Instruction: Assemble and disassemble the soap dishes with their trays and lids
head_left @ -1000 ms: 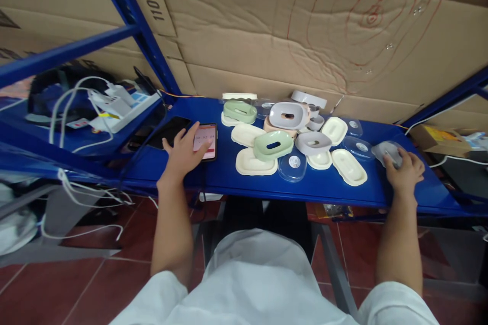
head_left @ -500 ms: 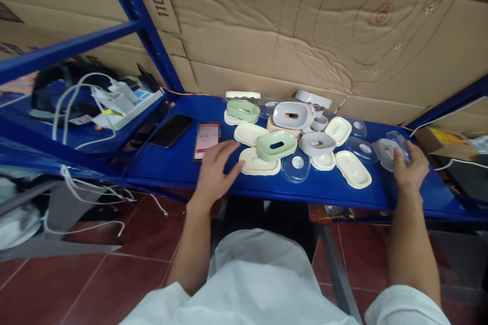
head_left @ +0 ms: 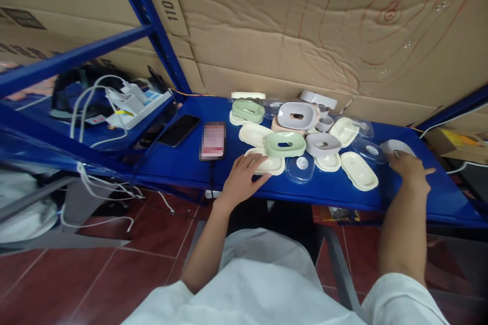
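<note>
At the right end of the blue tabletop (head_left: 179,162) sits a rounded, pale grey dish (head_left: 399,146) — partly hidden by the right hand (head_left: 410,166). Cardboard (head_left: 247,45) stands behind; red floor tiles (head_left: 152,244) show below. The right fingers curl at the dish's near edge, their grip unclear — the left hand (head_left: 244,180) has its fingers loosely spread over a cream tray (head_left: 273,165), holding nothing.

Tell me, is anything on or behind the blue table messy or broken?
A purple dish sits on a peach dish, and a green dish overlaps cream trays, so they look jumbled. Behind the blue table, the cardboard looks wrinkled, with odd red scribbles. I see nothing spilled or clearly broken.
</note>
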Motion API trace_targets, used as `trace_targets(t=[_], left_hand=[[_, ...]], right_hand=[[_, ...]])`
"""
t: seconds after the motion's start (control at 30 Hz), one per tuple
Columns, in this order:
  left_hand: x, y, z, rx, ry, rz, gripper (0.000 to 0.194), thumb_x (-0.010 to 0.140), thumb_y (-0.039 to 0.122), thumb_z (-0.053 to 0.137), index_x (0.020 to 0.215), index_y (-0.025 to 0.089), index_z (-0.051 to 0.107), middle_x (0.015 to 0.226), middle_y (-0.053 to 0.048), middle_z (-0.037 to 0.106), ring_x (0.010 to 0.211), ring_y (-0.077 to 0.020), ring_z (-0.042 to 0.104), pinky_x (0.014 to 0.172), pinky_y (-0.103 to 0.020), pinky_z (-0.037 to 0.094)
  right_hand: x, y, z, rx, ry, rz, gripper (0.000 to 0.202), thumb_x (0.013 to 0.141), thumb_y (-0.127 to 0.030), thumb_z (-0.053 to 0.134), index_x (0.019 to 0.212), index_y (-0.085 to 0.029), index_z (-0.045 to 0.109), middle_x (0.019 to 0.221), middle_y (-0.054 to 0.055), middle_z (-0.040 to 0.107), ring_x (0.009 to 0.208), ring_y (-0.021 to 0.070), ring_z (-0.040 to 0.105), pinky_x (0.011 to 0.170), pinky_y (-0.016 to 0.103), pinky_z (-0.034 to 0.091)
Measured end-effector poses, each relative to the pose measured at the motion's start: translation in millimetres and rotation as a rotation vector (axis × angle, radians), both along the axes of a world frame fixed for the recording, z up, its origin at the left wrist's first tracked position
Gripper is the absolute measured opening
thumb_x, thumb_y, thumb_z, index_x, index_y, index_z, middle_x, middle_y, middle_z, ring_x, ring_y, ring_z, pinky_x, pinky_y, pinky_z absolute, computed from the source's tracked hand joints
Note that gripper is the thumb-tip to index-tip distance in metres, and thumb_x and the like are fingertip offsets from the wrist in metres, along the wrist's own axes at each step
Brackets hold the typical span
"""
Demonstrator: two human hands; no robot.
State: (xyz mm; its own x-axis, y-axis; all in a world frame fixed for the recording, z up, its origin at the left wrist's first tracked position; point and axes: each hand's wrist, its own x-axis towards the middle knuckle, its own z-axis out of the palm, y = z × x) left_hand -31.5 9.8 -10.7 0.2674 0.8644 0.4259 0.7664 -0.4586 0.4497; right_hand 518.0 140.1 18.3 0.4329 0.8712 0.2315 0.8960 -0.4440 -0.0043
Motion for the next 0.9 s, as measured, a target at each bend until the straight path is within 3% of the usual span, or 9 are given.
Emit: trace_targets(t=[0.17, 0.27, 0.47, 0.53, 0.63, 0.7, 0.8, 0.9], left_hand=[[5.6, 0.6, -0.3, -0.018, 0.036, 0.031, 0.041, 0.106, 0.044, 0.060, 0.144, 0.027, 0.062, 0.147, -0.011, 0.066, 0.143, -0.0296, 0.057, 0.126, -0.053, 0.037], [5.6, 0.3, -0.1, -0.019, 0.025, 0.028, 0.040, 0.106, 0.043, 0.060, 0.142, 0.028, 0.064, 0.146, -0.010, 0.066, 0.142, -0.0292, 0.058, 0.126, -0.052, 0.038], [5.1, -0.3, 0.4, -0.011, 0.028, 0.035, 0.040, 0.105, 0.042, 0.061, 0.142, 0.026, 0.064, 0.146, -0.010, 0.066, 0.141, -0.0295, 0.059, 0.125, -0.052, 0.039], [5.0, 0.0, -0.5, -0.004, 0.033, 0.033, 0.041, 0.105, 0.042, 0.061, 0.143, 0.027, 0.062, 0.146, -0.010, 0.066, 0.141, -0.0293, 0.058, 0.125, -0.051, 0.039], [4.3, 0.3, -2.1, 0.010, 0.040, 0.025, 0.042, 0.106, 0.042, 0.060, 0.144, 0.027, 0.061, 0.147, -0.010, 0.065, 0.142, -0.0287, 0.058, 0.125, -0.051, 0.039], [3.7, 0.3, -2.5, 0.014, 0.042, 0.025, 0.042, 0.106, 0.041, 0.061, 0.145, 0.026, 0.060, 0.147, -0.010, 0.065, 0.142, -0.0287, 0.057, 0.125, -0.051, 0.039], [3.3, 0.2, -1.0, 0.010, 0.039, 0.028, 0.039, 0.105, 0.038, 0.062, 0.142, 0.026, 0.062, 0.145, -0.010, 0.066, 0.140, -0.0291, 0.058, 0.122, -0.050, 0.040], [3.2, -0.8, 1.9, -0.008, 0.040, 0.019, 0.035, 0.103, 0.039, 0.066, 0.136, 0.027, 0.067, 0.140, -0.009, 0.070, 0.135, -0.0299, 0.062, 0.116, -0.051, 0.043]], right_hand=[[9.8, -15.9, -1.7, -0.058, 0.053, -0.028, 0.048, 0.091, -0.044, 0.062, 0.132, -0.020, 0.075, 0.129, 0.030, 0.072, 0.123, 0.0427, 0.064, 0.104, 0.065, 0.032], [8.4, -18.9, 9.2, -0.019, 0.053, -0.029, 0.044, 0.092, -0.043, 0.061, 0.126, -0.020, 0.076, 0.119, 0.030, 0.075, 0.118, 0.0420, 0.066, 0.104, 0.063, 0.031], [-19.9, -11.7, 18.7, 0.123, 0.075, 0.042, 0.056, 0.099, -0.042, 0.050, 0.141, -0.010, 0.066, 0.118, 0.035, 0.072, 0.116, 0.0410, 0.064, 0.099, 0.058, 0.033], [-39.7, -1.9, 15.9, 0.166, 0.078, 0.126, 0.056, 0.102, -0.037, 0.045, 0.148, -0.010, 0.060, 0.128, 0.034, 0.070, 0.126, 0.0382, 0.061, 0.106, 0.059, 0.030], [-67.7, 16.0, 13.6, 0.188, 0.092, 0.327, 0.050, 0.103, -0.037, 0.048, 0.150, -0.024, 0.060, 0.154, 0.019, 0.060, 0.146, 0.0306, 0.048, 0.120, 0.056, 0.022], [-80.0, 24.0, 16.2, 0.256, 0.089, 0.433, 0.050, 0.103, -0.039, 0.048, 0.150, -0.027, 0.059, 0.165, 0.014, 0.050, 0.153, 0.0306, 0.041, 0.124, 0.059, 0.019], [-94.5, 18.9, 25.1, 0.387, 0.086, 0.507, 0.051, 0.104, -0.039, 0.045, 0.150, -0.021, 0.059, 0.164, 0.018, 0.050, 0.151, 0.0350, 0.045, 0.123, 0.064, 0.026], [-124.5, -14.0, 30.9, 0.364, 0.151, 0.712, 0.046, 0.107, -0.038, 0.040, 0.140, -0.019, 0.066, 0.150, 0.017, 0.065, 0.142, 0.0326, 0.057, 0.120, 0.058, 0.039]])
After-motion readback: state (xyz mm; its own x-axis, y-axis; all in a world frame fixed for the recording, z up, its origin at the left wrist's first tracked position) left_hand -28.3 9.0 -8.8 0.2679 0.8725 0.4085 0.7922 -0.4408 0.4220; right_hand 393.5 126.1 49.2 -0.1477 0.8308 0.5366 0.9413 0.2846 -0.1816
